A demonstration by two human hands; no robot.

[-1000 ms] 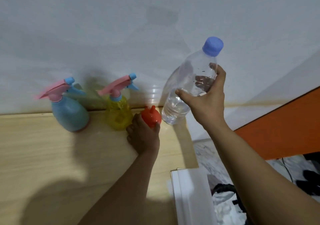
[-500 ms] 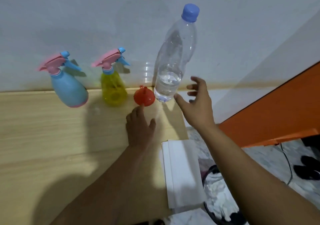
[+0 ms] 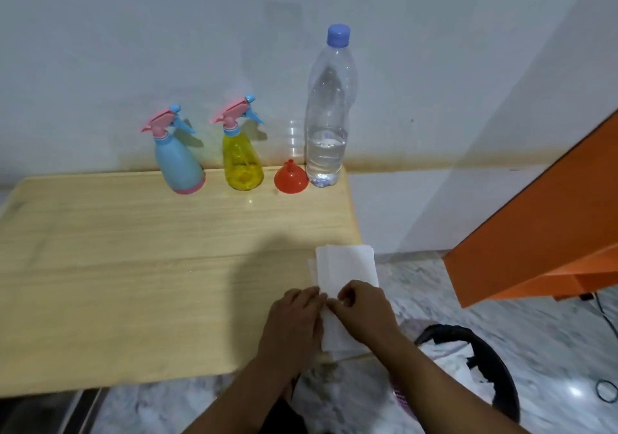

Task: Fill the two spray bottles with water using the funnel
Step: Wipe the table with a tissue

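Observation:
A blue spray bottle (image 3: 179, 162) and a yellow spray bottle (image 3: 241, 159), both with pink trigger heads, stand at the back of the wooden table (image 3: 133, 266) against the wall. To their right a red funnel (image 3: 291, 179) lies mouth down, beside a capped clear water bottle (image 3: 327, 115) about a third full. Near the table's right front corner lies a stack of white paper tissues (image 3: 346, 266). My left hand (image 3: 294, 316) and my right hand (image 3: 363, 306) meet on the stack's near edge, fingers pinching the top sheet.
An orange furniture panel (image 3: 548, 226) juts in at the right. Below the table's front right corner sits a black-rimmed bin (image 3: 495, 366) with white scraps inside. The floor is marbled tile, with a thin cable (image 3: 605, 390) at far right.
My right hand set the water bottle down beside the funnel and let go. My left hand left the funnel. Both hands drew back to the tissue stack at the front.

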